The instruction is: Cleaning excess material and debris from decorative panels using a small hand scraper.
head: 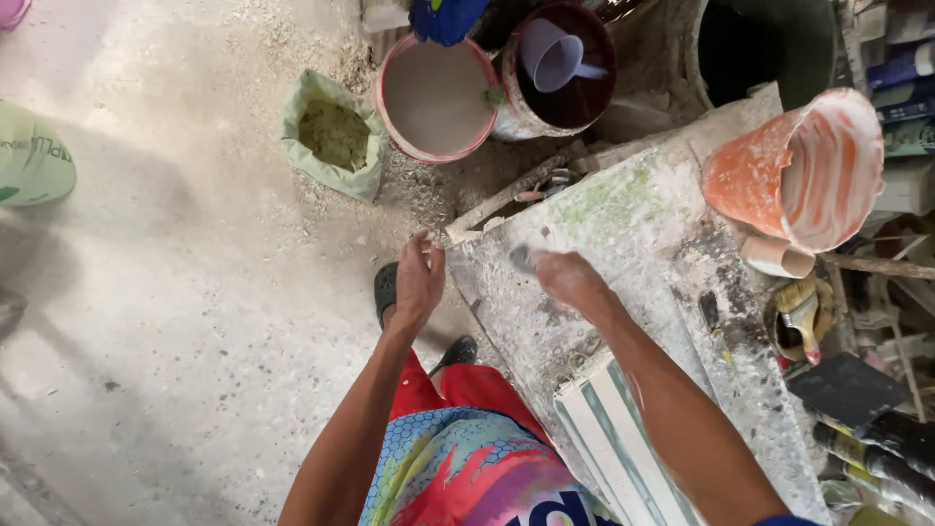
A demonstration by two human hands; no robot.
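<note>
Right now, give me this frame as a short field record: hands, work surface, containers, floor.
left hand: the left hand hangs open beside the corner of the dusty grey slab, holding nothing visible
right hand: the right hand is over the slab, blurred; a small grey object at its fingertips, grip unclear
on slab: tilted orange plaster-smeared bucket
beyond slab: pink-rimmed bucket of pale mix; dark red bucket holding a lilac scoop
floor: open green sack of powder

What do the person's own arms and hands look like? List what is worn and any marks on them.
Both arms are bare to the elbow and beyond, with no sleeves, gloves, watch or rings visible. The left hand looks clean. The right hand is motion-blurred, and its forearm carries pale dusty smears. A blue edge shows near the right upper arm.
</note>
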